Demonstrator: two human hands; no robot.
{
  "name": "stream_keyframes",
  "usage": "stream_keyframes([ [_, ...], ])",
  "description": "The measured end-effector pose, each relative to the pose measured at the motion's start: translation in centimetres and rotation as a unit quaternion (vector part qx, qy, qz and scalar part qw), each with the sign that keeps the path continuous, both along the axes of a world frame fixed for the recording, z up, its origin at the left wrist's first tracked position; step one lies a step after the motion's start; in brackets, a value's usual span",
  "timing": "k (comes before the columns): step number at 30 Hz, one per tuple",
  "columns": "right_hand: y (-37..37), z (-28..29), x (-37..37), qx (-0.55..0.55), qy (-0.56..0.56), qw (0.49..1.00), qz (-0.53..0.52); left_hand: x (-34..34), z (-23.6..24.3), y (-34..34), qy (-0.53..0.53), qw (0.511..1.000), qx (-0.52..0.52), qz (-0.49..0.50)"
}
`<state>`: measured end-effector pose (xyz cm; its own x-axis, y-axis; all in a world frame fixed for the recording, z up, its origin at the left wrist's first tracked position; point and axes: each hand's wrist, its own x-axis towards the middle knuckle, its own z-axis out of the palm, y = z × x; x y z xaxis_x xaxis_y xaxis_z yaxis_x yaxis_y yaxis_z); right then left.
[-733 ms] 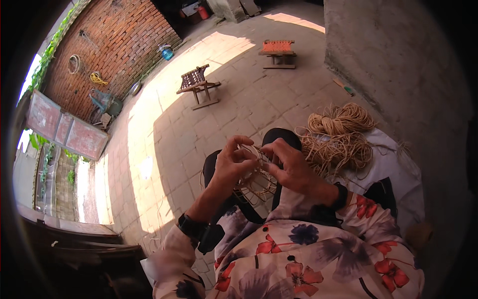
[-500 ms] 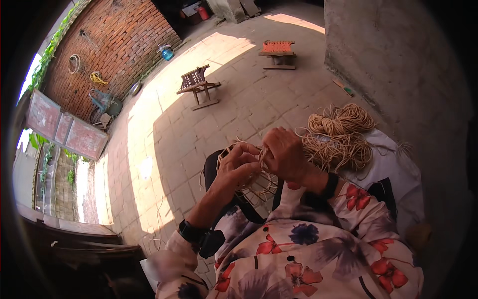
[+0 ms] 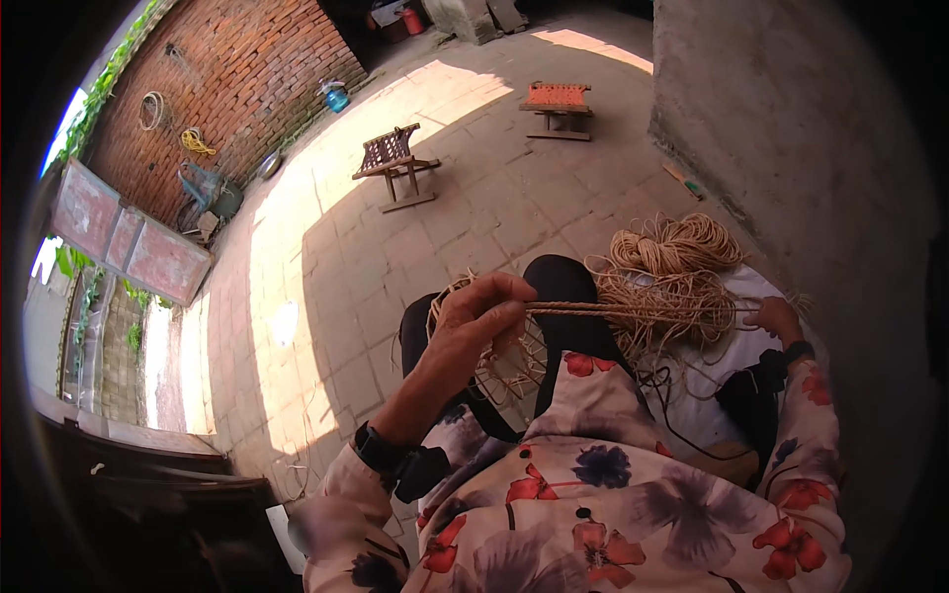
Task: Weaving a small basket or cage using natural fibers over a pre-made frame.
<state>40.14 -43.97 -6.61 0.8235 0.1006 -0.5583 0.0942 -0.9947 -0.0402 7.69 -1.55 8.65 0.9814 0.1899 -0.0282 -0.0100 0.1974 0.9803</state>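
The tan rope (image 3: 578,308) was matt and twisty, and the rope pile (image 3: 682,242) looked dry and scratchy. The flowery shirt (image 3: 593,494) was smooth, thin cloth, while the black trousers (image 3: 560,280) looked dull. The brown stool (image 3: 388,153) had wooden legs, the brick wall (image 3: 252,84) was rough, and the blue bottle (image 3: 337,100) looked like shiny plastic.

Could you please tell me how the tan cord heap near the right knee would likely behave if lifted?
The tan cord heap would probably sag and flop, since its thin loops droop over one another. Loose strands may snag or trail, as many lie tangled. Its broad, low spread makes rolling unlikely.
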Motion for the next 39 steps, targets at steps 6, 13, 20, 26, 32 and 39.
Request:
stream_keyframes([
  [6,-3.6,-4.8,1.0,-0.014,-0.325,0.945,-0.003,-0.6,0.7,0.4,0.01,1.0,-0.006,-0.003],
  [13,-16.5,-6.3,4.1,-0.032,-0.253,0.951,0.173,0.0,3.4,1.0,-0.015,0.993,0.113,-0.02],
  [20,16.4,10.3,-7.1,0.593,0.025,0.796,0.122,3.2,4.3,-7.7,-0.207,0.837,0.463,-0.204],
  [26,25.2,12.1,-17.2,0.558,0.375,0.7,0.242,3.3,0.5,-10.1,-0.284,0.785,0.504,-0.221],
  [32,24.9,9.9,-18.0,0.583,0.356,0.705,0.191,2.5,-0.2,-10.2,-0.283,0.782,0.505,-0.233],
  [39,24.7,7.4,-18.8,0.589,0.304,0.74,0.117,-1.0,2.6,-2.8,-0.067,0.86,0.495,0.107],
])
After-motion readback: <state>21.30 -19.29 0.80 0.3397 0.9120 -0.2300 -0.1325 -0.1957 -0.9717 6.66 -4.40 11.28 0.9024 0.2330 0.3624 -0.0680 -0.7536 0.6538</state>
